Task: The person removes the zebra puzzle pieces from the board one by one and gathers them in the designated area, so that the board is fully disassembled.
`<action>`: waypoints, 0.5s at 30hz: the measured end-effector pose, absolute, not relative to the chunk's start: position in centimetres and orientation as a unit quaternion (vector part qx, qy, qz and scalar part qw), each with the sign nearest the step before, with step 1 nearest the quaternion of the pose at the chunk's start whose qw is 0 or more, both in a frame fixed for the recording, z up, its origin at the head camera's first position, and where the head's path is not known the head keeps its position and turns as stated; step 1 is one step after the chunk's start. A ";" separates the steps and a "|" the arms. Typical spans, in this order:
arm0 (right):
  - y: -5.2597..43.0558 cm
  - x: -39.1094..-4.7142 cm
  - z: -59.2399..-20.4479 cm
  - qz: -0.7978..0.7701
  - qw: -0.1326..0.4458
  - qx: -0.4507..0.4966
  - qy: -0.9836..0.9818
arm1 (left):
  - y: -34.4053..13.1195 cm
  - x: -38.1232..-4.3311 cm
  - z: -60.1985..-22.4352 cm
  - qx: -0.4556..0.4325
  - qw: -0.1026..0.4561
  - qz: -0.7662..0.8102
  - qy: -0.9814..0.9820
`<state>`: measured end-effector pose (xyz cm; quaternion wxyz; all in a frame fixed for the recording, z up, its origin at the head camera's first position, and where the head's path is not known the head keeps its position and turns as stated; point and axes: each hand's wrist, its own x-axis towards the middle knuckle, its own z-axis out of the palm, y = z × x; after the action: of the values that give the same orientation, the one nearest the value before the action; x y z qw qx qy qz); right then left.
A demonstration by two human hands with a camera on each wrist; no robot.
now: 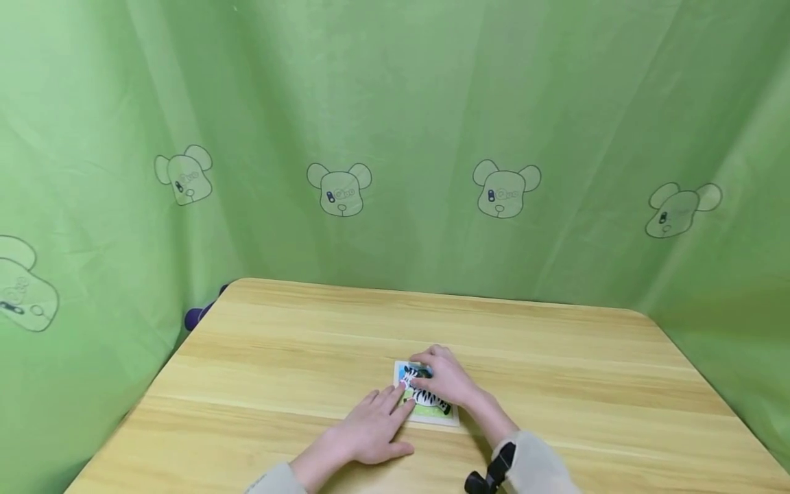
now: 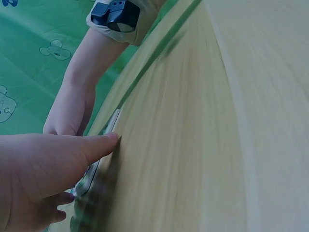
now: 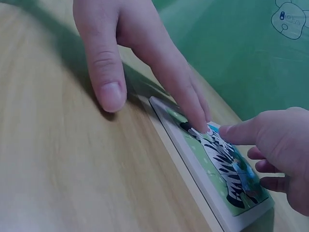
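Observation:
A zebra jigsaw puzzle in a pale, thin square frame lies flat on the wooden table. Seams between its pieces show in the right wrist view. My left hand reaches in from the lower left with straight, spread fingers, their tips touching the picture near the zebra's head; its thumb stays off the frame. From the right, my right hand holds the puzzle's far side, thumb on the picture and curled fingers at the edge. Whether a single piece sits under that thumb is hidden.
The wooden table extends around the puzzle on all sides. Behind it hangs a green curtain printed with bear heads. A purple object pokes out past the table's left edge. A black strap with a camera sits on the right sleeve.

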<state>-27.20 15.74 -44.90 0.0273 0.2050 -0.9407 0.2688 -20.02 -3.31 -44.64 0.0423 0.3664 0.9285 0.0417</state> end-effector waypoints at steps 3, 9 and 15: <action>15.6 -27.4 -45.0 0.248 0.019 0.222 -0.943 | -3.3 -20.1 -44.7 0.367 0.038 0.033 0.929; 15.7 -27.4 -45.2 0.210 0.011 0.239 -0.948 | -3.3 -20.0 -44.8 0.367 0.043 0.032 0.929; 15.5 -27.6 -44.9 0.204 0.005 0.247 -0.947 | -3.3 -20.2 -44.8 0.366 0.044 0.035 0.929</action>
<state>-27.63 15.47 -44.93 0.0047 0.2471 -0.9472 0.2042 -20.17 -3.26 -44.79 0.0443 0.3659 0.9289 0.0355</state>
